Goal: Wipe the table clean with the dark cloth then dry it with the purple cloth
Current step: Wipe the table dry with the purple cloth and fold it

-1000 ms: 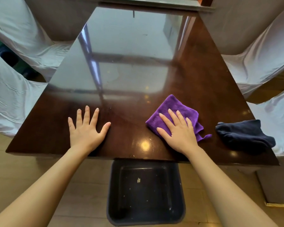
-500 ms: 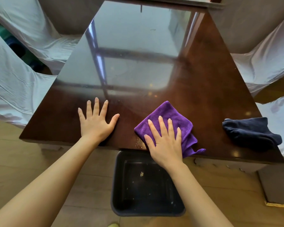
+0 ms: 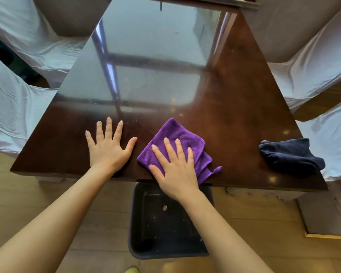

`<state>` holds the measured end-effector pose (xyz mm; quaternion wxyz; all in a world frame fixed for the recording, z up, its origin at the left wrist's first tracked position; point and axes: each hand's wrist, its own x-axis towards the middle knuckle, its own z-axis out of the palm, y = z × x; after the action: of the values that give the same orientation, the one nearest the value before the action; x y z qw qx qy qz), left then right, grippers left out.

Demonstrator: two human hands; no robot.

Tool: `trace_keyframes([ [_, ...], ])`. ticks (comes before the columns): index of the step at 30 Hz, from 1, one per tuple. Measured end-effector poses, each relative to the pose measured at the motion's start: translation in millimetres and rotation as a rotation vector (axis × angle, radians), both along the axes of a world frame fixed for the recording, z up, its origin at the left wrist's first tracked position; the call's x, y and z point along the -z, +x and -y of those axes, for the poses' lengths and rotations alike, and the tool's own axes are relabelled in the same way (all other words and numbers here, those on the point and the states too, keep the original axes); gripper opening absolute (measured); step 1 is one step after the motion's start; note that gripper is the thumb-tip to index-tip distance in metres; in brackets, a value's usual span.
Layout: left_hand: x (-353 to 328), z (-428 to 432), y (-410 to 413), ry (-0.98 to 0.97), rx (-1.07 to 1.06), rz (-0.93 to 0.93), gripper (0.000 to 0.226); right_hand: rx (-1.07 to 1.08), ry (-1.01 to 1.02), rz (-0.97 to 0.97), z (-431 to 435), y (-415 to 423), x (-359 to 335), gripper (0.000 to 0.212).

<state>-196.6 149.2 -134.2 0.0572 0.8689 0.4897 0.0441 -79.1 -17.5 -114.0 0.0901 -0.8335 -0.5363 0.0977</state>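
The purple cloth (image 3: 177, 134) lies folded on the glossy dark brown table (image 3: 234, 107), close to the near edge. My right hand (image 3: 174, 170) presses flat on it with the fingers spread, the palm reaching the table's edge. My left hand (image 3: 108, 146) rests flat and empty on the table just left of the cloth, fingers apart. The dark cloth (image 3: 289, 154) sits crumpled at the near right corner, away from both hands.
A dark plastic bin (image 3: 165, 229) with a few crumbs inside stands on the wooden floor under the near edge. Chairs in white covers (image 3: 14, 107) flank the table on the left and on the right (image 3: 311, 62).
My right hand has slid the purple cloth leftwards along the near edge, stopping near my left hand. The left hand has stayed flat in place.
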Motion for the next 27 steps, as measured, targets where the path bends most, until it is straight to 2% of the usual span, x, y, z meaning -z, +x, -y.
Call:
trace_keyframes([
  [11, -8, 1, -1, -0.065, 0.024, 0.018, 0.072, -0.255, 0.006, 0.068, 35, 1, 1, 0.064],
  [13, -16, 15, 0, -0.078, 0.157, 0.122, 0.069, -0.278, 0.02, 0.056, 41, 5, 1, 0.065],
  [15, -24, 42, 4, -0.126, 0.424, 0.232, 0.071, -0.301, 0.031, 0.048, 45, 9, 2, 0.069],
  [18, -26, 91, 9, -0.204, 0.757, 0.236, 0.076, -0.329, 0.049, -0.005, 55, 17, 0, 0.07],
  [21, -22, 117, 13, -0.137, 0.806, 0.183, 0.083, -0.33, 0.087, -0.083, 69, 25, -5, 0.063],
  [27, -39, 135, 28, -0.004, 0.784, 0.209, 0.074, -0.265, 0.1, -0.285, 89, 42, -28, 0.064],
])
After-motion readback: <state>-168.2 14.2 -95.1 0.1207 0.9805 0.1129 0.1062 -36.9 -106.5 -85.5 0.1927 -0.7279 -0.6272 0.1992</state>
